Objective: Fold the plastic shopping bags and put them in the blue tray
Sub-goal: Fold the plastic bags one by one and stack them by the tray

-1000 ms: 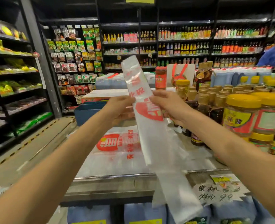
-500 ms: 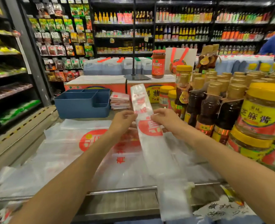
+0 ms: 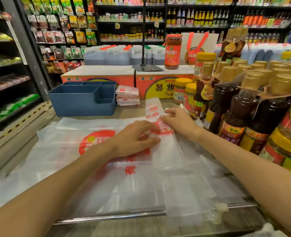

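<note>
A clear plastic bag folded into a long narrow strip (image 3: 168, 161) with red print lies flat on the counter, on top of a pile of unfolded bags (image 3: 76, 151). My left hand (image 3: 134, 137) rests on the strip's left edge near the red logo, fingers fairly flat. My right hand (image 3: 177, 122) touches the strip's right edge a little farther back, fingers bent at the plastic. The blue tray (image 3: 83, 103) with several compartments stands at the back left. A stack of folded bags (image 3: 127, 95) sits just right of the tray.
Sauce bottles (image 3: 230, 106) and yellow-lidded jars (image 3: 288, 147) crowd the right side close to my right arm. Orange cartons (image 3: 98, 77) stand behind the tray, a red jar (image 3: 173, 51) on top. A metal rail (image 3: 110, 217) edges the counter front. Store shelves fill the left and back.
The strip bag was held up in the air with both hands; it has come down and now lies flat on the pile, both hands lowered with it.
</note>
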